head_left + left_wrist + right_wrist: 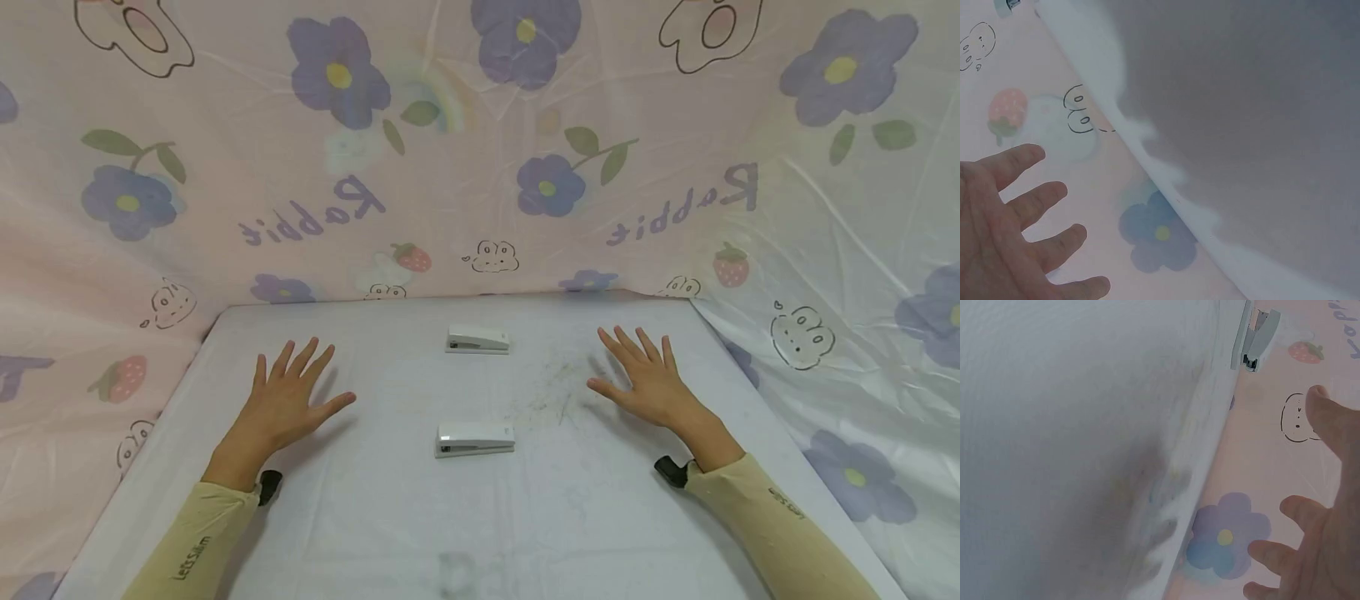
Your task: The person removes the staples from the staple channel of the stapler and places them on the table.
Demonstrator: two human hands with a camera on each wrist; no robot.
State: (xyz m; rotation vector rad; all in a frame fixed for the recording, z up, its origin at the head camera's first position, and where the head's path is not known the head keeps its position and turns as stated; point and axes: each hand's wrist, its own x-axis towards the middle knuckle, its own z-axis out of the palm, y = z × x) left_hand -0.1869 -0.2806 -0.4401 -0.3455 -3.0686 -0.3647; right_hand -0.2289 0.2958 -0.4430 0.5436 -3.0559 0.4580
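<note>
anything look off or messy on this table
One thing: a patch of dark scuffs or smudges marks the white table between the far stapler and the right hand. Both staplers, including the near stapler, lie flat and look intact.

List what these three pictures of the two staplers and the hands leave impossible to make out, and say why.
- Near stapler: seen in the head view only, too small to tell if it is loaded.
- Far stapler: right wrist view shows one end, the picture's top edge cuts off the rest.
- Left hand: left wrist view's edges cut off thumb and palm.
- Right hand: partly outside the right wrist view.
- Sleeve lettering: too small to be sure of.
</note>
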